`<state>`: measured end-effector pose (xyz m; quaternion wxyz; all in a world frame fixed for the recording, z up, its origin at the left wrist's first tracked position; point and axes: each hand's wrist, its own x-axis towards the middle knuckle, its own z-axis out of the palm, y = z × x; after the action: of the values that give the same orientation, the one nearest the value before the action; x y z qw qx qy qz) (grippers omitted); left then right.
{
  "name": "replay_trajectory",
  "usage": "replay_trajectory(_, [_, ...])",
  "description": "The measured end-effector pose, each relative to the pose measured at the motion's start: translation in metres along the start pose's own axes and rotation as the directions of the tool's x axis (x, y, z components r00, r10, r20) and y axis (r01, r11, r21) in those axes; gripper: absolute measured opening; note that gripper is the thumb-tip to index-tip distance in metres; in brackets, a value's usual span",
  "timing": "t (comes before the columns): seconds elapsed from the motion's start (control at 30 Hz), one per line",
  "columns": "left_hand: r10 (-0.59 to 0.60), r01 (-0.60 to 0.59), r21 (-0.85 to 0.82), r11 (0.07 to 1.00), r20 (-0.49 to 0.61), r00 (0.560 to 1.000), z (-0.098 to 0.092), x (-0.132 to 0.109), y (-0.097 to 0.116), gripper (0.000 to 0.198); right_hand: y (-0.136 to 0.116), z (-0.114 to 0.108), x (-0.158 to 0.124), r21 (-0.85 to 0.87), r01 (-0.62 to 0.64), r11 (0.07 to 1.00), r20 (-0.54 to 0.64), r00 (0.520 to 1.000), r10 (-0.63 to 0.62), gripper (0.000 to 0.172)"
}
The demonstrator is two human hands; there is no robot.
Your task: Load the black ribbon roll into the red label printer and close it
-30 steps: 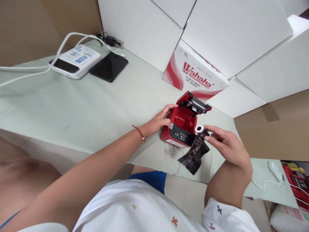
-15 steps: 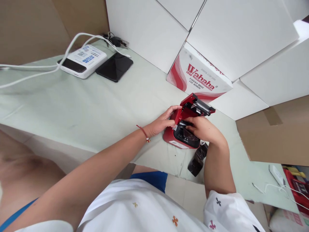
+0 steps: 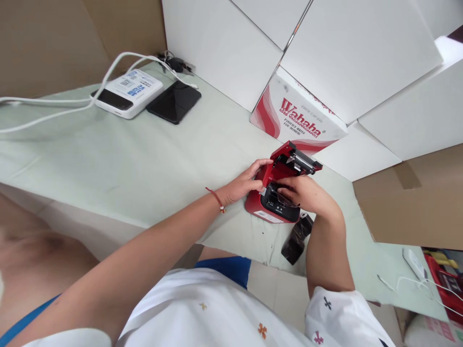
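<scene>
A small red and black label printer (image 3: 272, 209) stands on the cloth-covered table with its lid (image 3: 297, 159) raised, showing a roller and metal bars. My left hand (image 3: 243, 186) grips the printer's left side, thumb near the front and fingers by the lid hinge. Inside the open bay is my right hand (image 3: 301, 193), its fingers bent and pressed together. A dark, glossy film shows below those fingertips; most of what they hold is hidden. Beside the printer, close to my right forearm, lies a black ribbon roll (image 3: 293, 248) with a white-ended core near it.
Behind the printer stands a white and red water carton (image 3: 296, 115) against white boxes. A black phone (image 3: 174, 102) and a white device (image 3: 126, 94) with cables lie at the far left, near keys (image 3: 177, 62). A cardboard box (image 3: 412, 202) and a white charger (image 3: 414, 262) are on the right.
My right fingers have shifted slightly inside the bay. The dark film beneath them has drawn back, so more of the printer's front panel shows. My left hand stays in place.
</scene>
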<state>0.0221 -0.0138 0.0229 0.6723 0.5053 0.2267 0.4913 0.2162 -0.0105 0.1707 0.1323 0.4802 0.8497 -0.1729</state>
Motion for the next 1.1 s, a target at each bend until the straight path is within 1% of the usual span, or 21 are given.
replay_trajectory(0.07, [0.019, -0.019, 0.005, 1.0, 0.008, 1.0, -0.001, 0.001, -0.001, 0.081, -0.001, 0.0, -0.015, 0.138, -0.001, 0.99, -0.125, 0.992, 0.019, 0.032])
replay_trajectory(0.1, [0.027, -0.027, 0.01, 1.0, 0.008, 1.0, -0.001, 0.002, -0.001, 0.081, -0.001, 0.001, -0.023, 0.221, 0.001, 0.975, -0.216, 0.975, 0.048, 0.031])
replay_trajectory(0.13, [0.033, -0.033, 0.015, 0.999, 0.008, 0.999, -0.001, 0.002, -0.001, 0.081, -0.001, 0.002, -0.029, 0.305, 0.011, 0.952, -0.329, 0.94, 0.094, 0.031])
replay_trajectory(0.17, [0.038, -0.038, 0.02, 0.999, 0.007, 0.999, -0.001, 0.003, -0.002, 0.081, 0.0, 0.003, -0.034, 0.374, 0.032, 0.927, -0.456, 0.877, 0.154, 0.031])
replay_trajectory(0.2, [0.043, -0.043, 0.024, 0.999, 0.006, 0.999, -0.002, 0.003, -0.002, 0.081, 0.002, 0.005, -0.036, 0.417, 0.062, 0.907, -0.585, 0.782, 0.216, 0.033])
replay_trajectory(0.23, [0.047, -0.047, 0.024, 0.999, 0.006, 0.999, -0.002, 0.004, -0.002, 0.082, 0.006, 0.008, -0.037, 0.431, 0.091, 0.898, -0.697, 0.666, 0.267, 0.035])
replay_trajectory(0.27, [0.048, -0.048, 0.022, 0.999, 0.008, 0.999, -0.002, 0.004, -0.002, 0.082, 0.01, 0.01, -0.035, 0.421, 0.105, 0.901, -0.781, 0.548, 0.301, 0.037])
replay_trajectory(0.3, [0.048, -0.049, 0.02, 0.999, 0.011, 0.999, -0.002, 0.004, -0.003, 0.083, 0.015, 0.013, -0.031, 0.397, 0.101, 0.912, -0.838, 0.447, 0.315, 0.038])
replay_trajectory(0.33, [0.05, -0.05, 0.019, 0.999, 0.012, 0.999, -0.002, 0.004, -0.003, 0.084, 0.021, 0.016, -0.027, 0.367, 0.08, 0.927, -0.873, 0.374, 0.313, 0.04])
replay_trajectory(0.37, [0.051, -0.051, 0.019, 0.999, 0.013, 0.999, -0.002, 0.004, -0.004, 0.085, 0.027, 0.019, -0.021, 0.338, 0.049, 0.94, -0.892, 0.336, 0.303, 0.041])
replay_trajectory(0.4, [0.053, -0.053, 0.022, 0.998, 0.013, 0.999, -0.003, 0.004, -0.004, 0.085, 0.032, 0.023, -0.016, 0.311, 0.021, 0.95, -0.9, 0.328, 0.287, 0.041])
replay_trajectory(0.43, [0.056, -0.056, 0.028, 0.998, 0.013, 0.998, -0.003, 0.004, -0.005, 0.086, 0.037, 0.026, -0.012, 0.287, 0.002, 0.958, -0.899, 0.347, 0.268, 0.042])
replay_trajectory(0.53, [0.075, -0.076, 0.05, 0.996, 0.021, 0.997, -0.006, 0.005, -0.008, 0.089, 0.042, 0.038, -0.005, 0.242, 0.025, 0.97, -0.869, 0.45, 0.205, 0.046])
replay_trajectory(0.57, [0.086, -0.087, 0.057, 0.995, 0.029, 0.996, -0.007, 0.006, -0.01, 0.091, 0.042, 0.042, -0.005, 0.237, 0.049, 0.97, -0.864, 0.468, 0.187, 0.046])
replay_trajectory(0.6, [0.101, -0.103, 0.061, 0.993, 0.036, 0.994, -0.008, 0.006, -0.012, 0.092, 0.039, 0.046, -0.007, 0.235, 0.072, 0.969, -0.864, 0.473, 0.175, 0.046])
replay_trajectory(0.7, [0.151, -0.152, 0.042, 0.987, 0.028, 0.988, -0.011, 0.008, -0.018, 0.092, 0.03, 0.058, -0.015, 0.255, 0.128, 0.959, -0.874, 0.454, 0.172, 0.04])
replay_trajectory(0.77, [0.172, -0.172, 0.02, 0.985, 0.009, 0.985, -0.012, 0.008, -0.019, 0.084, 0.024, 0.066, -0.022, 0.27, 0.149, 0.951, -0.871, 0.46, 0.175, 0.038])
replay_trajectory(0.83, [0.181, -0.181, 0.041, 0.983, -0.002, 0.983, -0.011, 0.006, -0.018, 0.071, 0.02, 0.074, -0.03, 0.277, 0.17, 0.946, -0.863, 0.477, 0.167, 0.038])
replay_trajectory(0.93, [0.187, -0.184, 0.126, 0.975, -0.008, 0.982, -0.009, 0.001, -0.01, 0.056, 0.019, 0.084, -0.038, 0.274, 0.237, 0.932, -0.845, 0.522, 0.116, 0.036])
replay_trajectory(1.03, [0.179, -0.174, 0.161, 0.971, -0.014, 0.984, -0.007, -0.004, 0.0, 0.046, 0.019, 0.092, -0.043, 0.279, 0.305, 0.911, -0.82, 0.569, 0.06, 0.036])
replay_trajectory(1.1, [0.185, -0.18, 0.182, 0.967, -0.015, 0.983, -0.005, -0.006, 0.006, 0.043, 0.019, 0.099, -0.045, 0.303, 0.326, 0.896, -0.8, 0.598, 0.053, 0.037])
